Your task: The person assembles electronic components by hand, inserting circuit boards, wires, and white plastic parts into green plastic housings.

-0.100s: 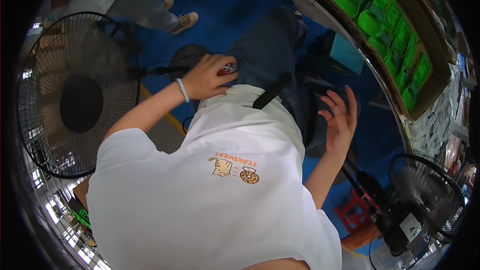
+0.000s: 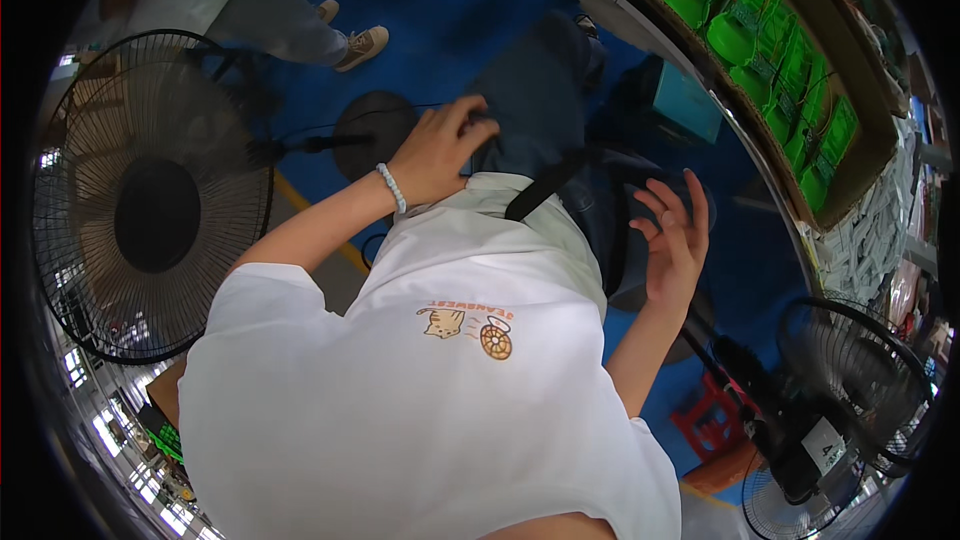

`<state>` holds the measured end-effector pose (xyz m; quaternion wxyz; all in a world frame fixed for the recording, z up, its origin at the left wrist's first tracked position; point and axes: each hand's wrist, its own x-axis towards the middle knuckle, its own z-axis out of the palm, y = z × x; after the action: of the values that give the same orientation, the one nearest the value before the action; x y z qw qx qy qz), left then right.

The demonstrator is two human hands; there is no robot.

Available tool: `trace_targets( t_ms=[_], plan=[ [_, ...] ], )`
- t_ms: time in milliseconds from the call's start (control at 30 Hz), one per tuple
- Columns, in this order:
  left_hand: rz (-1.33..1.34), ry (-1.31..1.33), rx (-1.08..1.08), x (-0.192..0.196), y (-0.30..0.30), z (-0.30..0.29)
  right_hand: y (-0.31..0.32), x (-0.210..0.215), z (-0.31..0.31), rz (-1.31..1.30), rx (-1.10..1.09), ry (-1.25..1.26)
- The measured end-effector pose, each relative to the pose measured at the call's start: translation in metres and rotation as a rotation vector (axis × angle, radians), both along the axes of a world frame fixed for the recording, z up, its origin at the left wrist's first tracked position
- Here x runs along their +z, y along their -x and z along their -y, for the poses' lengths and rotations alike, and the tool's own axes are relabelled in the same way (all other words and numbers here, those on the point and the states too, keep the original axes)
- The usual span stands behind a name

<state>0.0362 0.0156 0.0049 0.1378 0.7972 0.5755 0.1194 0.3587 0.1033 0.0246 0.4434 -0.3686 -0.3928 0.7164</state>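
I look down my own white T-shirt (image 2: 440, 390) and blue jeans (image 2: 535, 90). My left hand (image 2: 440, 152), with a pale bead bracelet at the wrist, lies curled against the jeans at my waist. Its fingertips cover something small and dark that I cannot make out. My right hand (image 2: 675, 235) hovers at my right side with the fingers spread and nothing in it. A black strap (image 2: 545, 190) crosses my waist between the two hands.
A large black pedestal fan (image 2: 150, 210) stands at my left, its round base (image 2: 375, 130) on the blue floor. Green bins (image 2: 760, 30) fill a shelf at upper right. Another fan (image 2: 850, 380) and a red stool (image 2: 710, 415) are at lower right. Another person's shoes (image 2: 360, 45) are ahead.
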Motion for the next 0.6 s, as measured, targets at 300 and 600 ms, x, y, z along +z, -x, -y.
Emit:
trace_targets(
  t_ms=[300,600],
  plan=[
    [0.149,0.345,0.100,0.022,0.027,0.025,-0.009,-0.015,0.026,-0.049,-0.059,0.120],
    [-0.115,0.163,0.300,0.024,-0.016,0.007,-0.001,-0.001,0.017,-0.016,-0.046,0.111]
  ],
)
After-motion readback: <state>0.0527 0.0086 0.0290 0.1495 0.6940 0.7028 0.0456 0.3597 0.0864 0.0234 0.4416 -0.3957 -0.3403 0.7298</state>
